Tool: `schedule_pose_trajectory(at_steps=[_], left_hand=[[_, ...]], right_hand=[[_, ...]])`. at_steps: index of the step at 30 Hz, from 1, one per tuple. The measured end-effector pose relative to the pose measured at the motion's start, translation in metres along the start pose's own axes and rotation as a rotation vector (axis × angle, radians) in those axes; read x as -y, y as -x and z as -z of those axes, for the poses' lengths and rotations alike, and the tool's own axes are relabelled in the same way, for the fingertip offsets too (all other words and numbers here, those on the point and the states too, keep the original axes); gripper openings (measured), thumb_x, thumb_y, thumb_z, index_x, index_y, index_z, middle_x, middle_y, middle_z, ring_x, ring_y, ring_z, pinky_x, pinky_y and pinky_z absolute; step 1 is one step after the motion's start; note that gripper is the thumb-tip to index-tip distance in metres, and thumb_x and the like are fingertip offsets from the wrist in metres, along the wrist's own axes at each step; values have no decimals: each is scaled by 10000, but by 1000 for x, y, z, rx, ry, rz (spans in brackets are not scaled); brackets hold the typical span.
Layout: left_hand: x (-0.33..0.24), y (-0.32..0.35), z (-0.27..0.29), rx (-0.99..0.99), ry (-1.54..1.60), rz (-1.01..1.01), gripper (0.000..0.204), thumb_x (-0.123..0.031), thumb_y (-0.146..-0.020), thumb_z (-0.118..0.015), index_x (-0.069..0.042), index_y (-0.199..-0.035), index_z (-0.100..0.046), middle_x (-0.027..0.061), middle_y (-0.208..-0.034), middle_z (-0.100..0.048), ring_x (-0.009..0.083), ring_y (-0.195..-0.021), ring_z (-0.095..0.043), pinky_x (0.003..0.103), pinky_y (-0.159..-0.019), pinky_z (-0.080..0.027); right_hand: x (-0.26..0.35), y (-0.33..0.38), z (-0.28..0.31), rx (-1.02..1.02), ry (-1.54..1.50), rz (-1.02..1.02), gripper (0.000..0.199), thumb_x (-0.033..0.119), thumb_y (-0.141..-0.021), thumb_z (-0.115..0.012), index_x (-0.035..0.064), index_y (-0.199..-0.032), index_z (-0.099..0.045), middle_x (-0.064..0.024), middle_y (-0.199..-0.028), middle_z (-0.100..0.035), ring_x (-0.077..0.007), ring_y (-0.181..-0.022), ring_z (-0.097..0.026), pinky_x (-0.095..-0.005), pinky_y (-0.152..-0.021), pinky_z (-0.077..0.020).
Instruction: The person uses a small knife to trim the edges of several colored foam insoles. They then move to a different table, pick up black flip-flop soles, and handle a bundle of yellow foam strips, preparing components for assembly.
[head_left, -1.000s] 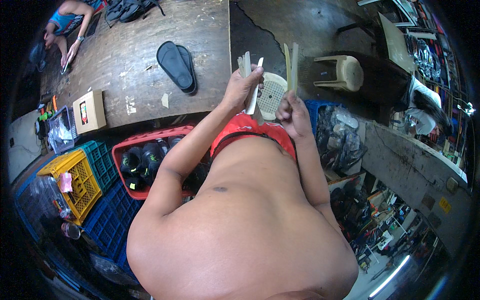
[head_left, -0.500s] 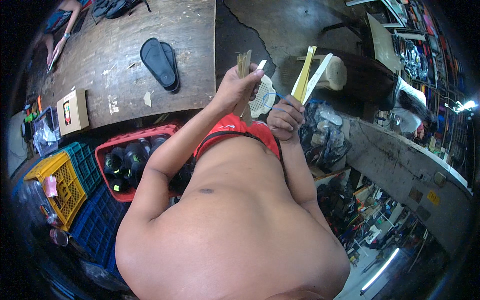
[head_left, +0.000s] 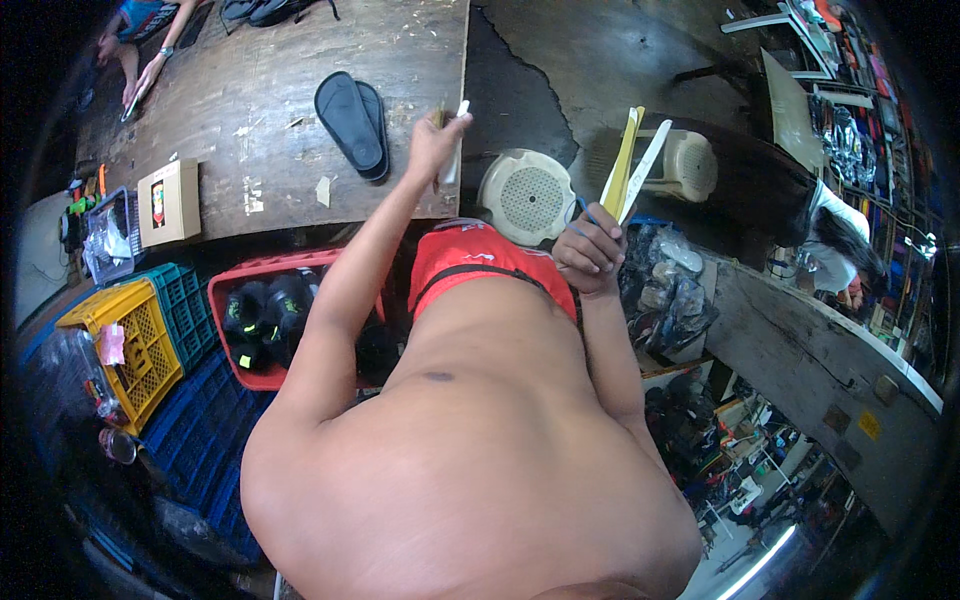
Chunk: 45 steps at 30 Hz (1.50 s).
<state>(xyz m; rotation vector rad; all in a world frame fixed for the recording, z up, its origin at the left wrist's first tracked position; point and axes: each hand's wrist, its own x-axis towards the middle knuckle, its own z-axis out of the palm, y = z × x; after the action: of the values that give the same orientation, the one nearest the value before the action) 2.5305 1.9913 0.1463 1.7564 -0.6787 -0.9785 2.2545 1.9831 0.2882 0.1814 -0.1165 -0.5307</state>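
At the far left stand one yellow lattice crate point(head_left: 128, 345) and a teal one behind it, both hard plastic, with a red crate point(head_left: 262, 325) of dark rounded shoes next along. Above them the worn, scratched wooden surface point(head_left: 250, 130) carries one small flat cardboard box point(head_left: 169, 203) near its front edge and a pair of black rubber slippers point(head_left: 352, 122), stacked, toward its right edge. The left hand point(head_left: 434, 143) reaches over that right front corner, fingers closed around one thin white stick point(head_left: 457, 140). Right of it, off the surface, sits one round cream plastic stool point(head_left: 527, 195) with a perforated top. The right hand point(head_left: 592, 252) is held up beside the stool, fingers clamped on two long flat strips point(head_left: 630, 165), one yellow, one white, fanned apart.
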Motion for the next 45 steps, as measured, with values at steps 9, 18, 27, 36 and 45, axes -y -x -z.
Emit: schedule_pose_trajectory(at_steps=[9, 18, 27, 36, 45], left_hand=[[2, -25, 51, -227, -299, -43, 413, -373, -930, -692, 18, -1059, -677, 296, -1012, -682, 452, -1014, -651, 499, -842, -513], [-93, 85, -65, 207, 252, -89, 565, -369, -928, -722, -3, -1318, -540, 121, -1040, -670, 168, -906, -631, 343, -796, -531], [-101, 78, -34, 661, 447, 52, 310, -302, -1015, -621, -41, -1170, -681, -30, -804, -648, 33, -572, -455, 222, -503, -379], [-119, 82, -40, 446, 382, 140, 236, -247, -928, -746, -28, -889, -667, 0, -668, -608, 62, -540, -529, 260, -474, -417], [-124, 84, -46, 426, 525, 123, 213, -196, -924, -751, 2, -900, -677, 17, -670, -638, 84, -530, -567, 253, -477, -464]], right_hand=[[-6, -5, 3, -719, 1018, 66, 377, 397, -1076, -482, 56, -1229, -533, 2, -709, -516, -82, -573, -473, -238, -557, -389], [-13, -25, 37, -877, 1875, 181, 434, 386, -1099, -425, -1, -1205, -592, -9, -1001, -617, -99, -855, -565, -294, -764, -486], [-3, -27, 12, -749, 1504, 119, 260, 233, -1036, -612, -14, -1112, -638, -36, -997, -696, -72, -842, -636, -241, -763, -517], [-5, -23, 11, -848, 1393, 220, 298, 293, -1042, -600, 18, -1102, -699, -7, -925, -696, -52, -772, -610, -229, -715, -495], [-3, -22, 4, -758, 1331, 275, 325, 280, -1057, -565, 4, -1212, -639, -43, -1039, -696, -81, -900, -642, -255, -808, -522]])
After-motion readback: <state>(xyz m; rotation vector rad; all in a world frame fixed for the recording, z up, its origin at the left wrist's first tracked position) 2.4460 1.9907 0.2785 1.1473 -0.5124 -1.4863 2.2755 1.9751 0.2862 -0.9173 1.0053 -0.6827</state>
